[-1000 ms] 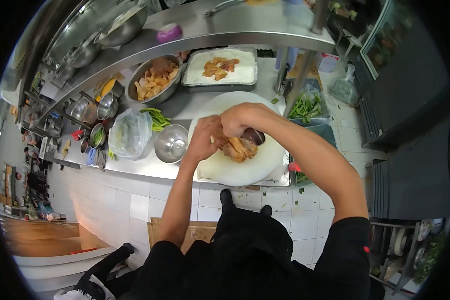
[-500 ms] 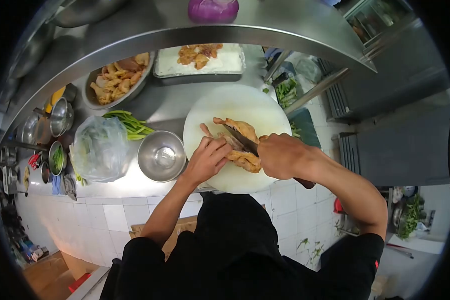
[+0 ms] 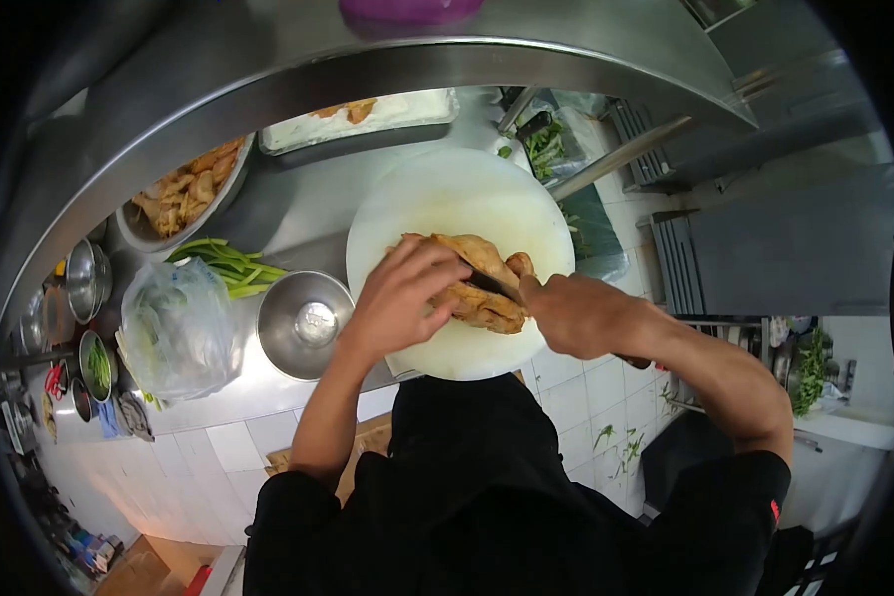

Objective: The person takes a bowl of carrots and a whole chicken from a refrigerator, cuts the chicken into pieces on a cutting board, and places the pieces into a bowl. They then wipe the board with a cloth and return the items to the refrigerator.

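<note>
A cooked-looking, golden-brown chicken (image 3: 482, 314) lies on the round white cutting board (image 3: 447, 184). My right hand (image 3: 581, 316) is wrapped round the handle of a kitchen knife (image 3: 491, 283), whose dark blade sits in the chicken and points left. The handle's end shows below my wrist. My left hand (image 3: 399, 298) lies over the chicken's left side and grips it, fingers curved and thumb on the near side; its fingertips reach the blade. The chicken's left end is hidden under this hand.
A steel bowl (image 3: 306, 326) stands left of the board, near green stalks (image 3: 230, 266) and a plastic bag (image 3: 179, 328). Chicken pieces fill a larger bowl (image 3: 238, 194) behind. A tray of white powder (image 3: 407, 107) sits under the overhead steel shelf (image 3: 467, 62).
My left hand has shifted up and left over the chicken, onto the blade's tip area. The knife sits deeper in the chicken. The head view has tilted downward and shifted slightly.
</note>
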